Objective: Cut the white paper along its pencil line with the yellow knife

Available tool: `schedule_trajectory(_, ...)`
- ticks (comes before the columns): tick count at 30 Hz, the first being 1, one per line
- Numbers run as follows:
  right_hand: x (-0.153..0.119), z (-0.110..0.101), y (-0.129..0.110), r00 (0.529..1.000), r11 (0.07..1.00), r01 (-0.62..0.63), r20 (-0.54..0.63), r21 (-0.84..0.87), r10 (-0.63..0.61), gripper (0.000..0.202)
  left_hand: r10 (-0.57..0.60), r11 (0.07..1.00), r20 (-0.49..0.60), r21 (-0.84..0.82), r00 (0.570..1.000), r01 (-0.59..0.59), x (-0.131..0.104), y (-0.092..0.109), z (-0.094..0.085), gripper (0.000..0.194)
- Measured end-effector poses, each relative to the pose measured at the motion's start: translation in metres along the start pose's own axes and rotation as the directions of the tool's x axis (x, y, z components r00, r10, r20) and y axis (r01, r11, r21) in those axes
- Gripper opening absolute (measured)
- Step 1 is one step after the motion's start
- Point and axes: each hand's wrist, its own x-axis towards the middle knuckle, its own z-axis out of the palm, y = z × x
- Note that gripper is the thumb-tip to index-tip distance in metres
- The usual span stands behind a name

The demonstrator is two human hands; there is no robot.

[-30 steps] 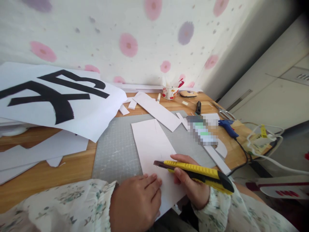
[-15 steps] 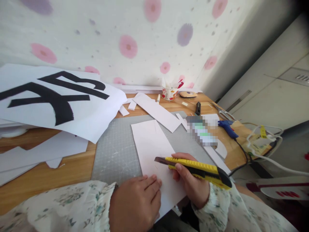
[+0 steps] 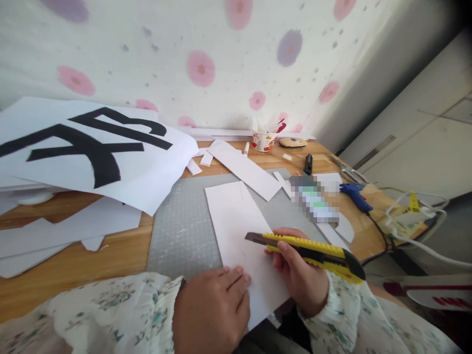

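Right hand (image 3: 298, 280) grips yellow knife (image 3: 313, 249) level; left hand (image 3: 214, 309) flattens paper (image 3: 239, 221).

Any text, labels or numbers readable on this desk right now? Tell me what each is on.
Large white sheet: big black brush strokes, cut off and seen at an angle, not readable.
Cup: red print, too small to read.
Pixelated object: blurred out, unreadable.
Yellow knife in the right hand: no lettering visible.
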Motion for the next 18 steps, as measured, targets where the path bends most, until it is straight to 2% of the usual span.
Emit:
schedule_trajectory(6,-0.0012,0.0019,-0.0019,1.000,1.000,-0.013,-0.005,0.001,0.013,0.038,0.008,1.000,0.049,0.006,0.999,-0.009,-0.0032,0.0008,0.0005,0.016)
schedule_trajectory(14,-0.0013,0.0010,-0.0022,1.000,1.000,-0.006,0.019,0.004,0.006,0.036,-0.023,1.000,0.026,-0.019,0.999,0.023,-0.0061,0.0020,0.0037,0.016)
schedule_trajectory(18,-0.0008,0.0012,-0.0025,1.000,1.000,-0.012,0.014,-0.004,0.012,0.038,-0.001,1.000,0.018,-0.005,1.000,0.001,-0.0049,0.0016,0.0018,0.016)
